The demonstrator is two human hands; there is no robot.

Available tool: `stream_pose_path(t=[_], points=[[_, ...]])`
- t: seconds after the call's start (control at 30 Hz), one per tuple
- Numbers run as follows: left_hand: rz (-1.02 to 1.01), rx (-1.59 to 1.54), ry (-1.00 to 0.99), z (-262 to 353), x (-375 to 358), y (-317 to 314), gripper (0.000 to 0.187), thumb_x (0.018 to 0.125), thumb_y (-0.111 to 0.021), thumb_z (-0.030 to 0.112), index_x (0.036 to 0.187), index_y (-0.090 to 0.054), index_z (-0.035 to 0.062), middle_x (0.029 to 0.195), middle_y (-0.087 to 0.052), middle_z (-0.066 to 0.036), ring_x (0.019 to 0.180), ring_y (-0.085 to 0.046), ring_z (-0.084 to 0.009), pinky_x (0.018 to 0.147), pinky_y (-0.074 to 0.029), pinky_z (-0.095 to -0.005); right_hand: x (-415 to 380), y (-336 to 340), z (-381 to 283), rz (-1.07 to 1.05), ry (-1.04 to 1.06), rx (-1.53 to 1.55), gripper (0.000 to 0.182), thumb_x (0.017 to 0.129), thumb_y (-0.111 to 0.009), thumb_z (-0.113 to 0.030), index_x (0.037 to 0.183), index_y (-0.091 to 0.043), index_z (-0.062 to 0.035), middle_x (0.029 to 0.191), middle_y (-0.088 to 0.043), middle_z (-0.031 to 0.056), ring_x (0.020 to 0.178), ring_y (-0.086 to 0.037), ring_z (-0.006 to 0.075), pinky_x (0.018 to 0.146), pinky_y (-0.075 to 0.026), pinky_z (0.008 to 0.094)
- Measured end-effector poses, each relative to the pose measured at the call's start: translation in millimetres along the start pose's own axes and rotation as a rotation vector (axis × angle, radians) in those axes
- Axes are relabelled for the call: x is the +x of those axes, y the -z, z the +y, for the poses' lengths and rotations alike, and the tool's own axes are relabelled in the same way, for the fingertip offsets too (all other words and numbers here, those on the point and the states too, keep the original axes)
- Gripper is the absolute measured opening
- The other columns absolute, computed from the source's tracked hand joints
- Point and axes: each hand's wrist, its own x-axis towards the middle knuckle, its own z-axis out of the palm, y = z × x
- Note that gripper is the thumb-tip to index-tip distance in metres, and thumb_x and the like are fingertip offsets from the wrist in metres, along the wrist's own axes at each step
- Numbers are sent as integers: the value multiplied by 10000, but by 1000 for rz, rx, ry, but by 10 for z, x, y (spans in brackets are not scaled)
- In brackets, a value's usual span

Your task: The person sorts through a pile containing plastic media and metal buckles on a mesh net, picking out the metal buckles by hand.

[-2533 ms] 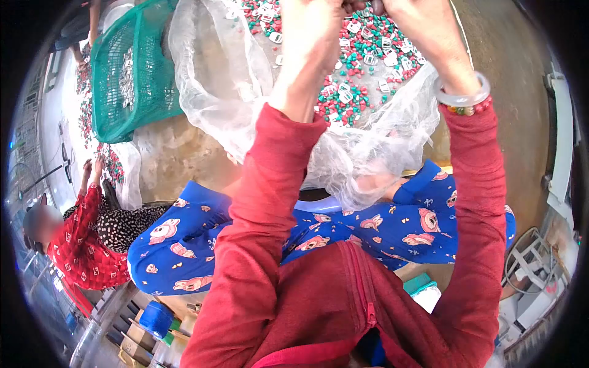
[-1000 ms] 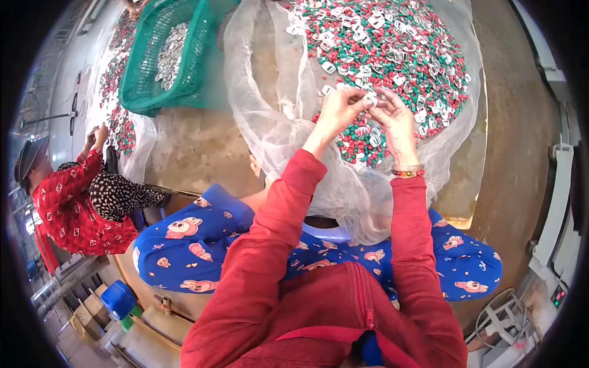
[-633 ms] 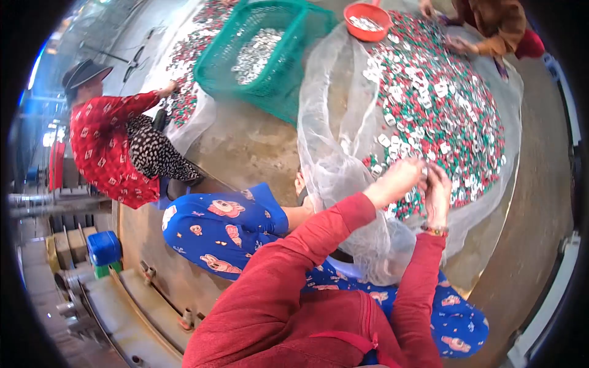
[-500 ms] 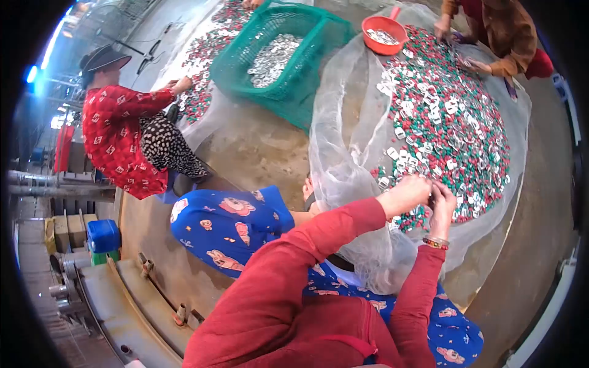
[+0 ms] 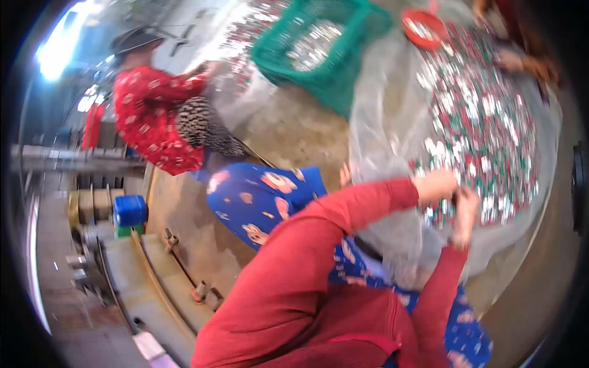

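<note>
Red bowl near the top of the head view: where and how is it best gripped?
Probably by the handle of the red bowl, from the far side: it juts from the far rim, clear of the pale pieces inside.

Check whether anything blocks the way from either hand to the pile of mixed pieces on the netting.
Nothing visible does: the left hand and right hand appear over the near edge of the pile of mixed pieces. The bunched netting lies nearer the body. Blur hides whether either hand holds anything.
</note>
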Motion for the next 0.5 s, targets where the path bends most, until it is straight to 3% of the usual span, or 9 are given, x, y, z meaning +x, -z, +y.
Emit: stream_pose_path(t=[0.03,0.07,0.1,0.13,0.17,0.2,0.3,0.37,0.5], points=[[47,-13,-112,25,-94,252,111,693,-576,181,669,-604,77,608,-582,-134,602,-599,-265,537,-471,-372,-84,-18,-166,-11,32,6,143,791,-576,-113,825,-636,12,712,-618,36,635,-554,76,564,-459,239],[269,26,-154,-190,-84,-1,100,678,-591,120,675,-634,30,678,-598,-169,599,-596,-303,571,-486,-401,-117,105,-169,10,-35,25,197,796,-591,-149,890,-629,20,789,-638,45,656,-565,91,591,-461,233],[107,-134,126,-328,108,-91,106,692,-598,119,733,-633,28,701,-602,-165,566,-590,-285,557,-490,-374,-121,172,-220,86,-3,177,260,806,-597,-158,991,-605,25,877,-635,48,652,-565,107,614,-456,216],[-55,19,81,-159,75,402,173,695,-613,139,827,-628,28,745,-615,-168,619,-611,-270,556,-490,-354,-109,343,-225,32,-27,238,317,818,-587,-149,1071,-565,41,981,-614,93,718,-600,150,653,-469,225],[265,-271,139,-106,29,466,229,716,-611,164,892,-611,18,730,-617,-183,682,-619,-302,578,-483,-384,-195,436,-299,112,59,369,307,835,-553,-91,1106,-536,51,973,-604,117,819,-620,192,672,-482,234],[393,-259,217,-236,107,322,249,748,-597,191,923,-615,15,752,-623,-189,716,-611,-343,606,-476,-414,-235,557,-338,154,41,418,288,839,-546,-65,1102,-536,50,949,-604,117,849,-620,209,669,-489,238],[145,-144,105,-280,154,-273,209,764,-587,211,889,-625,48,749,-619,-199,715,-610,-355,645,-485,-433,-147,1006,-78,320,112,528,252,841,-543,-23,1083,-546,45,899,-605,102,851,-624,214,651,-492,233],[-211,21,109,-103,95,-700,177,728,-632,193,844,-623,59,771,-625,-156,757,-623,-303,651,-504,-412,-158,1176,68,406,141,551,241,837,-552,-17,1070,-554,45,881,-607,95,835,-625,203,647,-488,227],[-188,307,35,151,-218,-1149,195,694,-637,106,865,-553,60,950,-527,-163,996,-535,-309,675,-510,-385,-257,1240,324,436,77,659,226,834,-564,-50,1040,-569,43,849,-621,94,779,-619,169,637,-475,242]])
